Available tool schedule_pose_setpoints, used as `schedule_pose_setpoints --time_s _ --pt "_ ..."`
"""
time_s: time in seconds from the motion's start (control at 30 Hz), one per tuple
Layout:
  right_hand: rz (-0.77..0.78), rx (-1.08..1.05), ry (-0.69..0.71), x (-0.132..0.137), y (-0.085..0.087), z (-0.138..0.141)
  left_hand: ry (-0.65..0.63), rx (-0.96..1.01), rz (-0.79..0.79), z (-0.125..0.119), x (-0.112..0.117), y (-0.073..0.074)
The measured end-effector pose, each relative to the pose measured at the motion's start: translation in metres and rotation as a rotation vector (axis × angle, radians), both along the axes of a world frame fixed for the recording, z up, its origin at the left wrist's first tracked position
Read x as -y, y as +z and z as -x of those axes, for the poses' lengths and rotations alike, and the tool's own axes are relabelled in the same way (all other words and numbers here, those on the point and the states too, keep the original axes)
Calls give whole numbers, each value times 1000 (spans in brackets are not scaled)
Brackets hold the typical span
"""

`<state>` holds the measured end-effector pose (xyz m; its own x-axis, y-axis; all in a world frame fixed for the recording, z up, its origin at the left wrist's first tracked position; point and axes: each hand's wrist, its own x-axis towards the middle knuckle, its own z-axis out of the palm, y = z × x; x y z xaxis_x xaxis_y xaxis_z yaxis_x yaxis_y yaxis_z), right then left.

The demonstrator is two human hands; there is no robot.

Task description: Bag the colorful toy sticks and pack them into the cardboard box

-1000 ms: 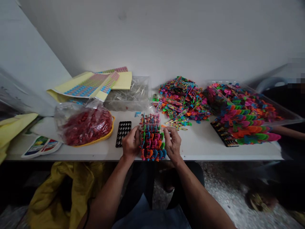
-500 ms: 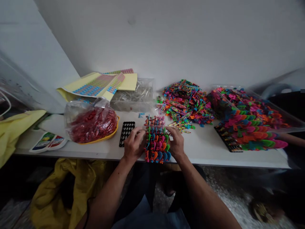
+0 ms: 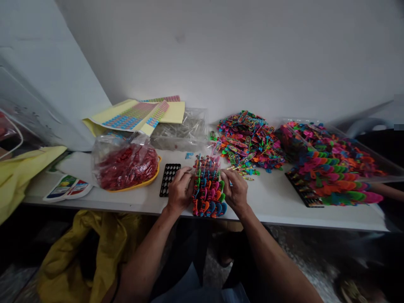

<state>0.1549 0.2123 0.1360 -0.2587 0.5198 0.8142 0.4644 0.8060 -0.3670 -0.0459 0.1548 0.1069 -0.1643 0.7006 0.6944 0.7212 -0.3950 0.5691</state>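
Bright plastic in orange, blue, green and pink fills the block of small clips that sits between the two hands, right at the near edge of the white table. The left hand and the right hand are apart from each other, one along each side of the block with fingers bent inward; whether they grip it or only rest against it I cannot tell. Just beside the left hand, on its outer side, lies a black grid rack with rows of holes, and a small blue piece lies beyond that hand's fingertips. Farther left of it, a yellow basket holds dark red pieces under clear plastic film; behind the basket, sticker sheets lie partly over a clear box. Beyond the right hand, thin yellowish sticks lie in front of a loose heap of multicoloured pieces. Well to the right of that hand stands another black rack bearing rows of colourful clips, with a clear tray of similar pieces behind it. At the far right another person's forearm shows below the tray. Below and left of the left hand, mustard-yellow cloth hangs under the table.
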Motion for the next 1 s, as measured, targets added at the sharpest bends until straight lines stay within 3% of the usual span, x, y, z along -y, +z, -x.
schedule_pose_setpoints --time_s 0.13,0.27,0.37,0.5,0.63,0.8,0.9,1.0 --pt "-60 -15 28 8 3 -3 -9 54 -45 -2 8 -1" --pt "57 -30 119 25 7 -7 80 -7 -77 -4 21 -2" --pt "162 -55 144 36 10 -7 118 -113 -25 -3 27 1" --pt "194 -48 144 42 12 -4 166 -180 92 0 25 10" --pt "86 12 106 42 3 -7 202 -157 139 -2 26 16" --pt "-108 27 -2 42 -20 -10 146 -30 33 -11 32 14" --pt "-122 2 -99 41 -25 -6 172 -32 -67 -10 30 14" --pt "-84 1 -84 41 -20 -1 168 -48 -145 -7 25 16"
